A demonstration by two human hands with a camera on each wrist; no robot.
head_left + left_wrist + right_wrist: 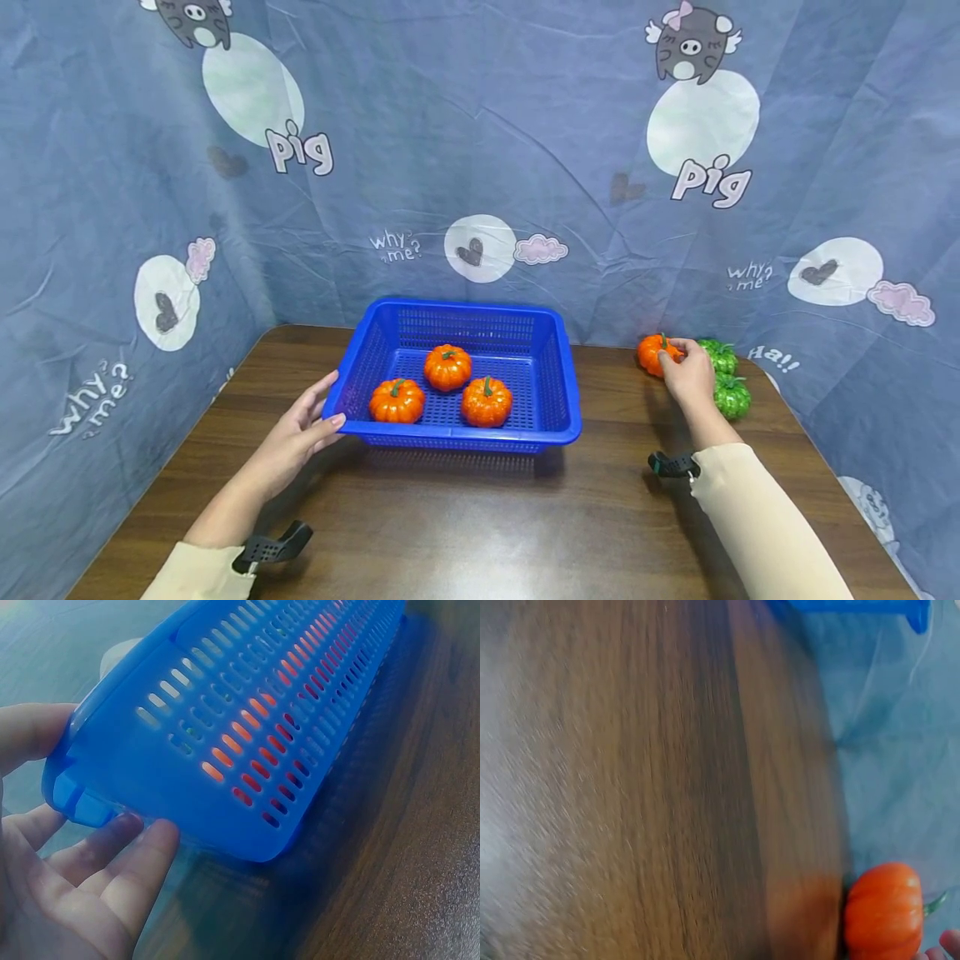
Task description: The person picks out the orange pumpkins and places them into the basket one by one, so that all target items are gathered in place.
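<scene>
We spot a loose cream left sleeve (198,573), a matching right sleeve (765,517), and, at the cuffs, a perforated black left strap (272,550), a green-touched black right strap (673,466)!

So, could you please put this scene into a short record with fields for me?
Left hand: the left hand grips the near-left corner of the basket
Right hand: the right hand holds an orange pumpkin, right of the basket
Basket: blue, slotted, upright on the table
Inside: three more orange pumpkins, one behind two
Outside: two green pumpkins beside the right hand, partly hidden
Backdrop: blue printed cloth
Unclear: whether the held pumpkin touches the table
</scene>
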